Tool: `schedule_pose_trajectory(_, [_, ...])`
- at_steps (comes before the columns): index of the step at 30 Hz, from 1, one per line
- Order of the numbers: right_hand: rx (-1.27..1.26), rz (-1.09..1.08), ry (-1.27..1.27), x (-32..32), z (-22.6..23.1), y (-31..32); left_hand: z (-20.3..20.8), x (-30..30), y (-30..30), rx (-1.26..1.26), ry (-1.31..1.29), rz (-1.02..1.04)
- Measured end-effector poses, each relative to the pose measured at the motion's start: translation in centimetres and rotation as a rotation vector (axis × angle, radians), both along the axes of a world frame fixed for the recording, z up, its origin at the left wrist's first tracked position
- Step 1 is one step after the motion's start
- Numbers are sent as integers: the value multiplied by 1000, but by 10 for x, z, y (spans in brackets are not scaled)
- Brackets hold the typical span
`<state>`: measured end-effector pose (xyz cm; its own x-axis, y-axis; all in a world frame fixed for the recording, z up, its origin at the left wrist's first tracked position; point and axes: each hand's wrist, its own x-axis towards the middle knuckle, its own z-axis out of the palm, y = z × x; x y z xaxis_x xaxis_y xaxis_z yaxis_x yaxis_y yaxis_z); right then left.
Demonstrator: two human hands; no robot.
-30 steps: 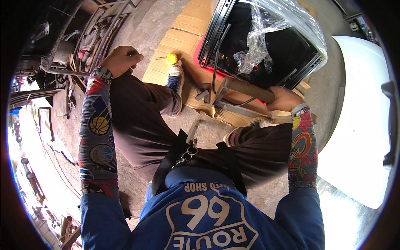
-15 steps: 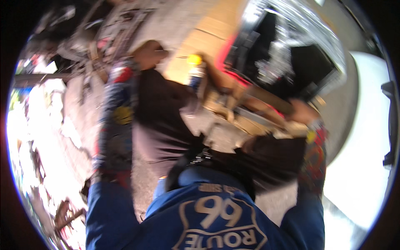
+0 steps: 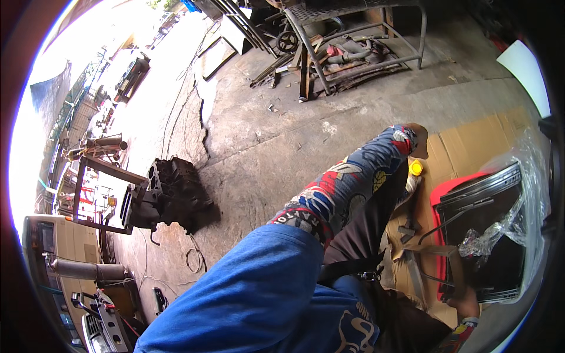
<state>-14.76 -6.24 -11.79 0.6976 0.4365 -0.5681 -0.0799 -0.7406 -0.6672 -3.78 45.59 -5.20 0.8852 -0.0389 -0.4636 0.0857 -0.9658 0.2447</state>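
My left hand [image 3: 419, 141] rests over my bent knee, its fingers mostly hidden. Just past it shows the yellow cap [image 3: 416, 167] of a small bottle. At the lower right, my right hand [image 3: 466, 303] is closed on one end of a bent, flat brownish strip [image 3: 454, 265], whose material I cannot make out. The strip lies across a black panel [image 3: 494, 235] with a red edge [image 3: 442, 235], partly covered in clear plastic wrap [image 3: 532, 194]. A dark hammer-like tool [image 3: 408, 230] lies beside the panel on flattened cardboard [image 3: 465, 141].
To the left, a dark engine block [image 3: 176, 197] sits on the concrete floor against a rusty metal frame [image 3: 88, 191]. Cables [image 3: 196, 259] trail nearby. A metal rack [image 3: 365, 12] with scrap parts stands ahead, and a beige vehicle [image 3: 70, 247] at far left.
My view has swung to the left, bringing the engine block and floor into sight. The panel now appears farther right. My left hand stays at the knee and my right hand keeps the strip.
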Motion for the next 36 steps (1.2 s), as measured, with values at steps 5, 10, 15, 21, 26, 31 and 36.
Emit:
schedule_pose_trajectory(5, [31,19,42,-2,13,10,-2,6,-2,44,61,-27])
schedule_pose_trajectory(10, [42,-27,99,-4,25,24,-1,9,-2,64,136,-41])
schedule_pose_trajectory(15, [-70,105,65,5,14,15,0,7,1,39,149,17])
schedule_pose_trajectory(21, [-54,29,70,9,-8,-6,3,7,-2,75,148,14])
schedule_pose_trajectory(26, [-40,6,56,9,-12,-12,3,9,-2,58,157,50])
schedule_pose_trajectory(31, [-82,-10,56,8,-12,-14,3,5,-1,25,122,68])
schedule_pose_trajectory(36, [-105,-14,22,7,-14,-15,9,2,-3,24,105,64])
